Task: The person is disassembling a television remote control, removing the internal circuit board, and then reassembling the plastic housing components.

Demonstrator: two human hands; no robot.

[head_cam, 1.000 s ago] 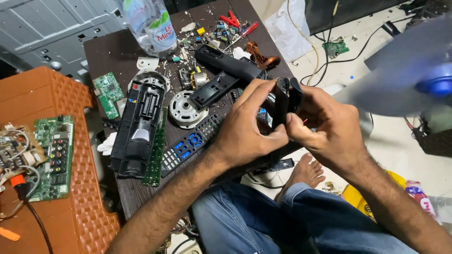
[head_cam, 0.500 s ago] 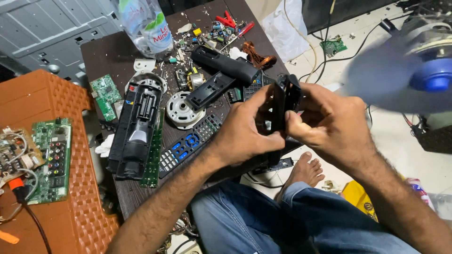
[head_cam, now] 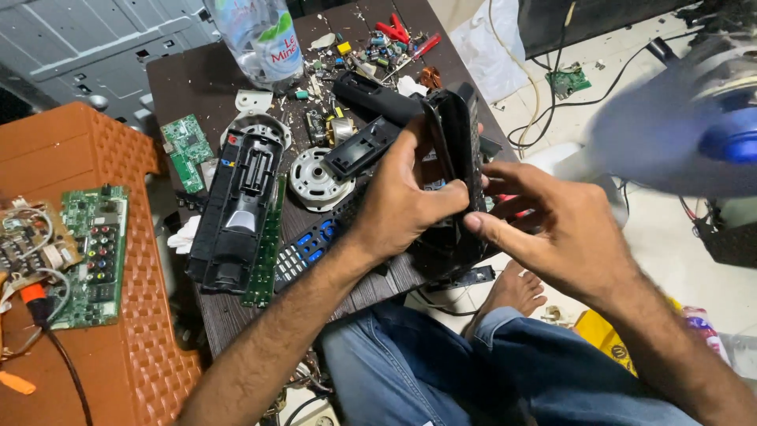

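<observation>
Both hands hold the long black plastic remote shell (head_cam: 457, 158) upright above the dark wooden table (head_cam: 197, 79). The left hand (head_cam: 406, 209) wraps it; the right hand (head_cam: 552, 229) pinches its edge. It looks light, stiff and slippery, best held by its sides.

Occlusions, crops and blur, head view.

Black remote casing (head_cam: 457, 142): lower half covered by left hand (head_cam: 402, 209) and right hand (head_cam: 564, 237); the grip on it is only partly visible, inner faces of fingers hidden. Plastic bottle (head_cam: 260, 35): top cut off by upper edge. Fan (head_cam: 694, 118): blades motion-blurred into a blue-grey smear, right side cropped by frame edge. Small parts (head_cam: 355, 47) at far end of table (head_cam: 197, 79): too small to identify individually. Circuit board with wires (head_cam: 24, 244): cut by left edge. Keypad (head_cam: 311, 241): partly under left wrist. Bare foot (head_cam: 516, 288): partly hidden behind knee. Yellow object (head_cam: 603, 339): mostly behind right forearm, kind unclear.
</observation>
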